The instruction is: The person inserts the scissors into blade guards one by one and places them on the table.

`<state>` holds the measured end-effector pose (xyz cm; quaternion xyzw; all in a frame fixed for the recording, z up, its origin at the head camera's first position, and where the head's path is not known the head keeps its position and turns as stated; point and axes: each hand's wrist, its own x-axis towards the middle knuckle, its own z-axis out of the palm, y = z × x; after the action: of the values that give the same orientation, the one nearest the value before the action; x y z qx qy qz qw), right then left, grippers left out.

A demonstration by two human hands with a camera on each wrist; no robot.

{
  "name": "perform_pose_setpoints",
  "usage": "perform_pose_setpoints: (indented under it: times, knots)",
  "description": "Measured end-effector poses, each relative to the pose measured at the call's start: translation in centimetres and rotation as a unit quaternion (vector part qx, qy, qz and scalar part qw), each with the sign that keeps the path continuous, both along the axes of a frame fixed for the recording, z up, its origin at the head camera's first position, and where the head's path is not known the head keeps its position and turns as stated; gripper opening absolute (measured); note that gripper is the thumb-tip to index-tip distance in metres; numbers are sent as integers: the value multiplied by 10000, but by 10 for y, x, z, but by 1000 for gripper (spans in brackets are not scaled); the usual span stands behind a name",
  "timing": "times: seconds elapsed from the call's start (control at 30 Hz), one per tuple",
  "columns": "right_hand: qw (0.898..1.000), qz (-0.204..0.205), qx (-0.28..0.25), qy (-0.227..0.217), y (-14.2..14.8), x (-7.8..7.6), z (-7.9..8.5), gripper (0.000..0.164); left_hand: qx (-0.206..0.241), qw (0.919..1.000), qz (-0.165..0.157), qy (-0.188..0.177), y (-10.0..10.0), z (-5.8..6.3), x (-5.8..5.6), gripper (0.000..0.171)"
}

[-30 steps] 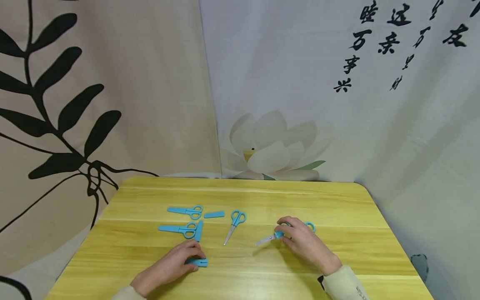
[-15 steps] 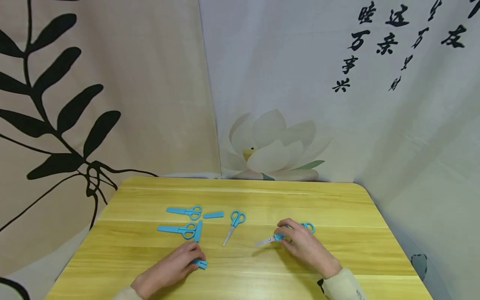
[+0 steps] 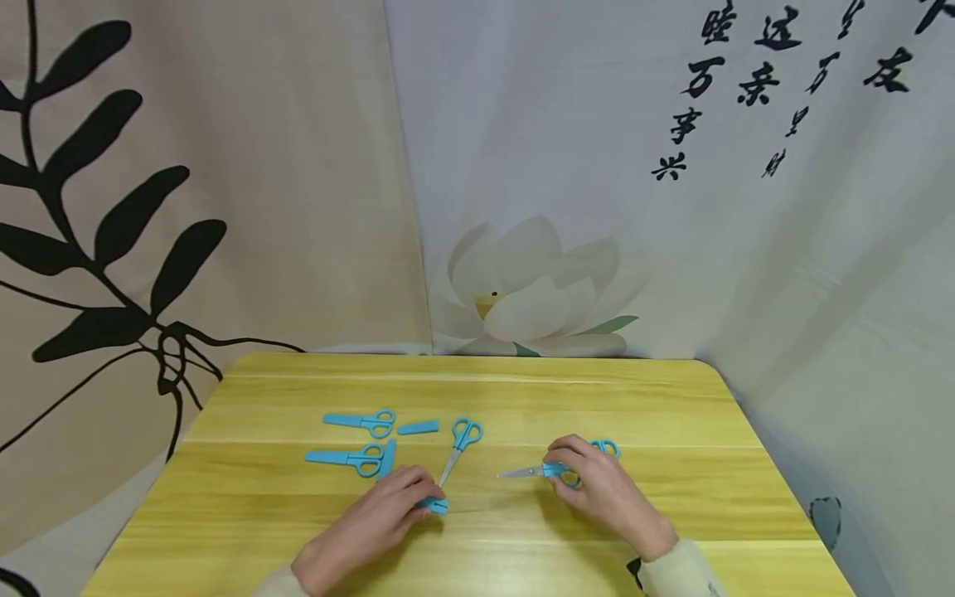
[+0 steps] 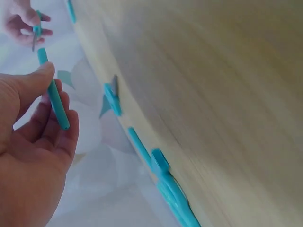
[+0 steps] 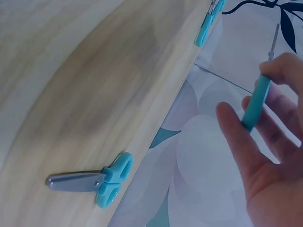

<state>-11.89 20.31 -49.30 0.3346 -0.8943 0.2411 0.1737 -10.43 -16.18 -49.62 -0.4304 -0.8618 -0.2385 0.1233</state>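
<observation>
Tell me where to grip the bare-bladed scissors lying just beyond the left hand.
Probably best by the blue handles, coming from the right: a loose sheath lies left of them, and the blade points toward the person, its tip near the left hand.

Blue-hdld scissors [image 3: 550,470] in R hand [image 3: 600,489], blade [image 3: 520,473] bare, ptg L; blue sheath [image 4: 57,101] in L hand [image 4: 35,127].

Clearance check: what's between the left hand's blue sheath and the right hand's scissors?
Head view: only bare tabletop shows between blue sheath and held scissors.
</observation>
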Motion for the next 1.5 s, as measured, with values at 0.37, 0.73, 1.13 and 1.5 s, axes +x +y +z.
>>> perform_pose_setpoints:
  times: [0.37,0.73,1.13,1.5]
  knots:
    - [9991,15,-267,317,-7,5,2,28,602,9967,529,-86,28,1,1,27]
    - [9981,32,-585,165,-16,11,2,29,970,9912,877,-205,40,5,1,26]
    - [9978,3,-542,377,-23,15,4,26,1153,9890,919,-147,50,7,-2,24]
    - [9971,-79,-512,565,-24,15,4,27,1300,9878,858,3,56,6,-3,26]
